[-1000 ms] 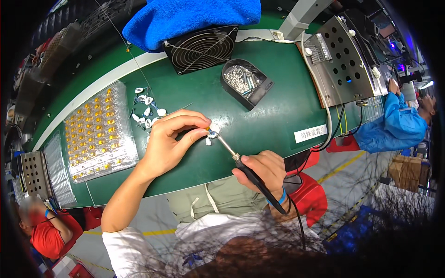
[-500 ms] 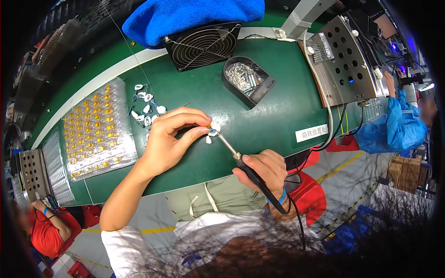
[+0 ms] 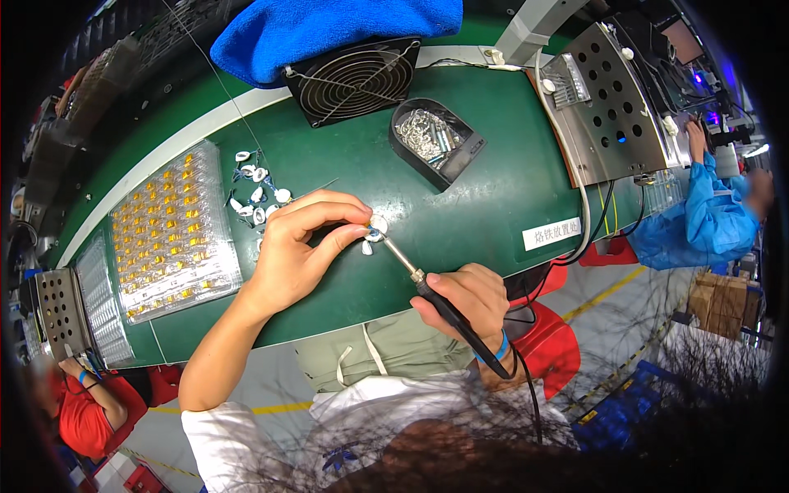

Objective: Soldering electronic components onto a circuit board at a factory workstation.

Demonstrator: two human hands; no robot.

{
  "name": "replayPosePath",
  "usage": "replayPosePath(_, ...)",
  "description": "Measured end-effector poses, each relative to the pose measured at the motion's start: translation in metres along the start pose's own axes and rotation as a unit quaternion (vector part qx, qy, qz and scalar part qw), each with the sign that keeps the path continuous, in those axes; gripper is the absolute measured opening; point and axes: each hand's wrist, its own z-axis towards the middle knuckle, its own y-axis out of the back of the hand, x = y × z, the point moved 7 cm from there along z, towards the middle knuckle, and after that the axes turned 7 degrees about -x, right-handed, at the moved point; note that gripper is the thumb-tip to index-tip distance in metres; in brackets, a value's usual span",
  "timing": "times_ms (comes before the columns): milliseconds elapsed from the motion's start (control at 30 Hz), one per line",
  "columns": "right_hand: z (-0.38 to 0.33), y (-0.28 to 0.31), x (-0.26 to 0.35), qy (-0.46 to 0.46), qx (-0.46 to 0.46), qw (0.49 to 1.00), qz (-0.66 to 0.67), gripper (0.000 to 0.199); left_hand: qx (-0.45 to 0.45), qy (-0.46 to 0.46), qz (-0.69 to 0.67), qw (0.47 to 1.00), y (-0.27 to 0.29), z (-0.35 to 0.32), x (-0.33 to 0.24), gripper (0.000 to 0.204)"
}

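Note:
My left hand pinches a small white round part between thumb and forefinger, just above the green bench. A bit of orange shows at the fingertips, and a second white piece hangs just below. My right hand grips a soldering iron by its black handle. The iron's metal tip meets the underside of the part beside my left fingertips; the exact contact spot is too small to make out. Several like white parts with blue wires lie loose to the left of my left hand.
Left on the bench stands a clear tray of orange pieces. A black bin of small metal parts lies beyond my hands, near a black fan with a blue towel. A perforated metal box stands right. Two co-workers sit either side.
Both hands hold nearly the same pose, the iron's tip still at the white part. The whole view has shifted very slightly.

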Motion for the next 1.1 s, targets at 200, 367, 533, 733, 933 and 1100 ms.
replayPosePath(200,-0.002,0.004,-0.001,0.002,-0.021,1.000,0.010,0.040,0.003,0.000,0.006,1.000,0.000,0.000,0.000,0.015)
replayPosePath(367,-0.001,0.004,0.000,0.001,-0.023,1.000,0.009,0.039,-0.002,-0.017,0.022,1.000,0.000,0.001,-0.004,0.014)
replayPosePath(533,-0.001,0.003,0.000,-0.001,-0.015,1.000,0.010,0.041,-0.018,-0.046,0.061,0.997,-0.003,0.003,-0.010,0.013)
replayPosePath(733,0.000,0.002,0.001,-0.004,-0.001,1.000,-0.001,0.043,-0.038,-0.072,0.070,0.994,-0.003,0.004,-0.014,0.013)
replayPosePath(933,-0.001,0.001,0.000,-0.008,0.002,1.000,-0.004,0.043,-0.037,-0.079,0.073,0.994,-0.003,0.004,-0.015,0.013)
replayPosePath(1100,0.000,0.001,0.000,-0.010,0.007,1.000,-0.005,0.043,-0.036,-0.073,0.063,0.995,-0.003,0.003,-0.013,0.013)
